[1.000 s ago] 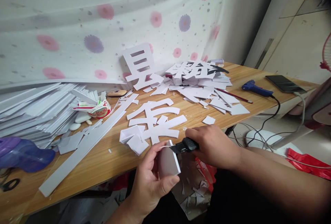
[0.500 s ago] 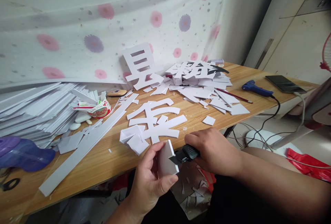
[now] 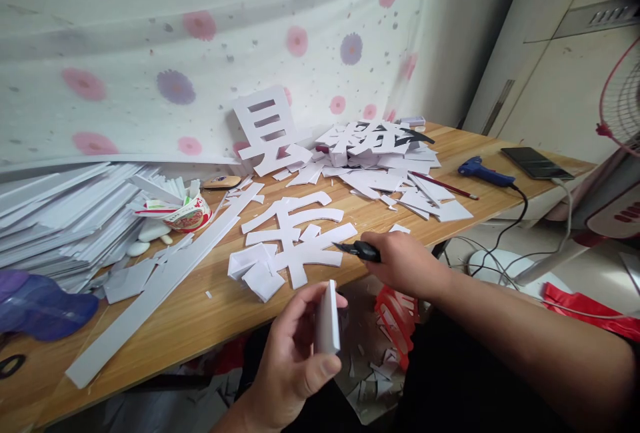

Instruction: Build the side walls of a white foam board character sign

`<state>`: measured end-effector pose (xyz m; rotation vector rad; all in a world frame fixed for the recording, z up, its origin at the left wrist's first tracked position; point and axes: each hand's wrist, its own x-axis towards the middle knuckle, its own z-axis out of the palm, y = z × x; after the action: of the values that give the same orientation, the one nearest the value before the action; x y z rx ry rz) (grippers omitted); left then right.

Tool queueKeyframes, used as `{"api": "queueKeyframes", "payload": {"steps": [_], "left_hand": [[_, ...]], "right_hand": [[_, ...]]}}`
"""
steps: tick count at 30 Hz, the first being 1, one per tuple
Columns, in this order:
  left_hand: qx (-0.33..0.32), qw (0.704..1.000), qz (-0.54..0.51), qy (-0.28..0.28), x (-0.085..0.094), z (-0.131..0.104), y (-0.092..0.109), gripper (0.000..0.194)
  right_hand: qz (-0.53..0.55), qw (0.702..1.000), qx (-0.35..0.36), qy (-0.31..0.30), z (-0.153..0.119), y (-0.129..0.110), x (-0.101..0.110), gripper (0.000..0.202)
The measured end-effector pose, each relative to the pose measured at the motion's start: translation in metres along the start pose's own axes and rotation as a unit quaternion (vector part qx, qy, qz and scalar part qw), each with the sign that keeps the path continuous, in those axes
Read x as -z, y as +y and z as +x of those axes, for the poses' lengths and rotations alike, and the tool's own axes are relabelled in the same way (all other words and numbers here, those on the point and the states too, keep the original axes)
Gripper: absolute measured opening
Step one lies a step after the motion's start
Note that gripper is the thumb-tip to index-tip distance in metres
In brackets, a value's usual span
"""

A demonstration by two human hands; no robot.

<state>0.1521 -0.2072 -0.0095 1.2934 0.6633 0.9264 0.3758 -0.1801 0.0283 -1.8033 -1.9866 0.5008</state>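
Both hands are closed on separate things, held apart over the near edge of the bench (image 3: 210,313). Left hand (image 3: 295,360) grips a small white foam-board piece (image 3: 327,316), thumb below and fingers behind, piece held edge-on and roughly upright, off the bench, in front of the body. Right hand (image 3: 403,263) is clamped round a black utility knife (image 3: 357,250), blade pointing left; the knife sits above and just right of the piece, not touching it.

Just beyond the knife tip: a white cut-out character (image 3: 295,233) flat on the bench, with loose offcuts at its left. Further back, a second cut-out character (image 3: 270,130) leans against the flowered cloth (image 3: 200,53); a heap of white scraps (image 3: 385,160) lies to its right. Long white strip (image 3: 165,280) runs diagonally at left, beside a stack of sheets (image 3: 60,213) and a paper cup (image 3: 183,210) on its side. Blue glue gun (image 3: 483,170) and phone (image 3: 537,163) at far right. Offcuts litter the floor under the hands.
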Motion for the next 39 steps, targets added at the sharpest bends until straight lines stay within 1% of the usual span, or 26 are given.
{"api": "queueKeyframes", "payload": {"steps": [2, 5, 6, 9, 11, 12, 13, 14, 15, 16, 17, 18, 19, 20, 21, 22, 23, 25, 27, 29, 34, 39], "left_hand": [[0.002, 0.998, -0.06, -0.024, 0.002, -0.001, -0.005, 0.063], [-0.003, 0.99, -0.131, -0.049, 0.004, -0.001, -0.013, 0.066], [-0.014, 0.988, -0.146, -0.049, 0.004, -0.001, -0.015, 0.066], [-0.056, 0.986, -0.152, -0.041, 0.002, 0.0, -0.019, 0.065], [-0.08, 0.99, -0.11, -0.046, 0.003, 0.002, -0.019, 0.067], [-0.09, 0.992, -0.075, -0.048, 0.005, 0.002, -0.018, 0.068], [-0.105, 0.993, -0.03, -0.039, 0.01, 0.002, -0.016, 0.067], [-0.126, 0.992, 0.028, -0.013, 0.016, 0.002, -0.012, 0.065], [-0.153, 0.983, 0.094, 0.032, 0.025, 0.001, -0.008, 0.061], [-0.185, 0.964, 0.168, 0.092, 0.036, 0.0, -0.003, 0.057], [-0.217, 0.931, 0.248, 0.157, 0.049, -0.002, 0.003, 0.053], [-0.246, 0.891, 0.318, 0.212, 0.062, -0.004, 0.009, 0.047], [-0.268, 0.849, 0.383, 0.248, 0.075, -0.006, 0.014, 0.039], [-0.283, 0.808, 0.448, 0.257, 0.088, -0.007, 0.018, 0.032], [-0.295, 0.774, 0.501, 0.252, 0.098, -0.008, 0.021, 0.028], [-0.304, 0.746, 0.543, 0.238, 0.107, -0.009, 0.022, 0.027], [-0.31, 0.725, 0.574, 0.221, 0.114, -0.009, 0.022, 0.027], [-0.32, 0.701, 0.606, 0.198, 0.121, -0.007, 0.016, 0.031], [-0.322, 0.693, 0.616, 0.189, 0.123, -0.005, 0.008, 0.035], [-0.322, 0.694, 0.618, 0.181, 0.123, -0.002, 0.0, 0.039], [-0.328, 0.706, 0.609, 0.154, 0.125, 0.003, -0.007, 0.042], [-0.33, 0.718, 0.596, 0.143, 0.127, 0.006, -0.007, 0.041]], "right_hand": [[0.033, 0.999, 0.002, -0.006, 0.001, 0.001, -0.001, 0.009], [0.138, 0.988, 0.037, -0.061, -0.003, -0.007, -0.004, 0.025], [0.192, 0.976, 0.053, -0.086, -0.006, -0.011, -0.006, 0.028], [0.342, 0.924, 0.1, -0.14, -0.013, -0.021, -0.014, 0.032], [0.387, 0.901, 0.115, -0.156, -0.011, -0.024, -0.02, 0.032], [0.397, 0.896, 0.114, -0.162, -0.007, -0.023, -0.023, 0.033], [0.395, 0.897, 0.113, -0.162, -0.001, -0.021, -0.025, 0.033], [0.371, 0.909, 0.121, -0.148, 0.007, -0.018, -0.025, 0.032], [0.329, 0.926, 0.139, -0.124, 0.017, -0.015, -0.024, 0.03], [0.276, 0.943, 0.164, -0.093, 0.029, -0.013, -0.022, 0.027], [0.218, 0.955, 0.192, -0.06, 0.041, -0.011, -0.02, 0.023], [0.169, 0.96, 0.22, -0.034, 0.054, -0.01, -0.017, 0.018], [0.135, 0.96, 0.245, -0.02, 0.066, -0.011, -0.015, 0.013], [0.116, 0.957, 0.266, -0.019, 0.077, -0.013, -0.014, 0.012], [0.11, 0.952, 0.284, -0.027, 0.086, -0.016, -0.014, 0.015], [0.099, 0.946, 0.307, -0.035, 0.094, -0.02, -0.016, 0.02], [0.086, 0.938, 0.333, -0.041, 0.1, -0.024, -0.02, 0.024], [0.059, 0.92, 0.385, -0.043, 0.108, -0.03, -0.03, 0.026], [0.034, 0.904, 0.425, -0.039, 0.112, -0.033, -0.04, 0.024], [0.019, 0.895, 0.442, -0.047, 0.113, -0.034, -0.047, 0.022], [-0.02, 0.892, 0.447, -0.069, 0.114, -0.035, -0.054, 0.02], [-0.006, 0.89, 0.451, -0.07, 0.115, -0.037, -0.059, 0.02]]}}
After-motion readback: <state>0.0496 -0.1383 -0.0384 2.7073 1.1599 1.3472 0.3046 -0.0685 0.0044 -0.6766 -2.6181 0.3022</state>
